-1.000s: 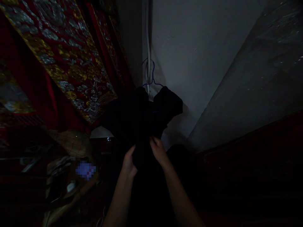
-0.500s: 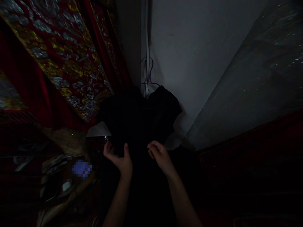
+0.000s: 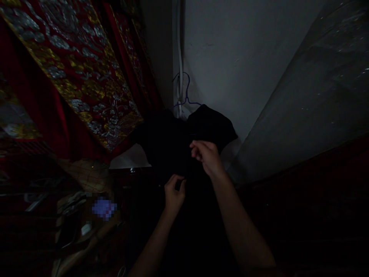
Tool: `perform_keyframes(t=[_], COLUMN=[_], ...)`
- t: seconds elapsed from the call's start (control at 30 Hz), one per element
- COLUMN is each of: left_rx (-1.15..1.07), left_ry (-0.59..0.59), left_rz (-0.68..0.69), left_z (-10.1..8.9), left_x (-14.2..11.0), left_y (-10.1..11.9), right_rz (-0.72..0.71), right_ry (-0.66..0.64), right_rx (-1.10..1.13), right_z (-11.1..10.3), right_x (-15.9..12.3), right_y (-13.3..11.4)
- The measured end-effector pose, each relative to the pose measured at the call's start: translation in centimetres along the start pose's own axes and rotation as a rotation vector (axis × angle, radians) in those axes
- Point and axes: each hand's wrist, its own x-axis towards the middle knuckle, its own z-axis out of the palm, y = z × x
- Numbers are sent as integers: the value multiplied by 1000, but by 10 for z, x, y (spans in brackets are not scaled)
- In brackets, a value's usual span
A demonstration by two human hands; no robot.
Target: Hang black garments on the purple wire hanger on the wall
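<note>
A black short-sleeved garment [image 3: 167, 146] hangs on a thin purple wire hanger [image 3: 187, 90] against the wall. My left hand [image 3: 174, 192] is at its front, low in the middle, with thumb and fingertips pinched on the dark cloth. Higher up and to the right, below the neckline, my right hand [image 3: 206, 154] has its fingers pressed together on the front of the same garment. The lower part of the cloth melts into darkness, so its folds and any fastening do not show.
Red cloth with gold and silver embroidery [image 3: 95, 84] hangs at the left. A white cable [image 3: 180, 46] runs down the wall behind the hanger. Clear plastic sheeting [image 3: 323, 77] covers the right side. Cluttered items, one a blurred blue patch [image 3: 104, 208], lie at lower left.
My left hand has moved right and closed from spread fingers to a pinch on the cloth. My right hand has risen toward the neckline. The garment's right sleeve side spreads wider.
</note>
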Motion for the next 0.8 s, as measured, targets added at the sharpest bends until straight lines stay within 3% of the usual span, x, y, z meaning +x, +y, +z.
perform_keyframes(t=[0.1,0.2,0.27,0.4,0.47,0.53,0.6,0.67,0.73,0.8], left_rx=[129,211,239,249,316,393,447,461,410,309], left_ry=[-76,-117,-114,-2,-61,-127,-132,-50,110,271], left_rz=[78,248,410,716,836,921,968,979,939,849], left_z=[-2,-11,-20,-31,-31,-26,-20,-21,-33,-57], left_x=[3,23,48,106,129,142,147,148,155,169], left_y=[-18,-6,27,112,142,160,167,170,169,159], right_rz=[-154,-237,-283,-374,-429,-475,-505,-482,-382,-269], right_ry=[3,-61,-96,-150,-158,-141,-87,-16,1,-41], right_rx=[41,-6,-68,-205,-254,-298,-358,-442,-498,-462], right_z=[10,20,21,15,12,11,11,10,6,1], right_x=[33,38,31,15,13,15,22,30,33,29], right_y=[-44,-60,-59,-54,-57,-57,-48,-29,-3,22])
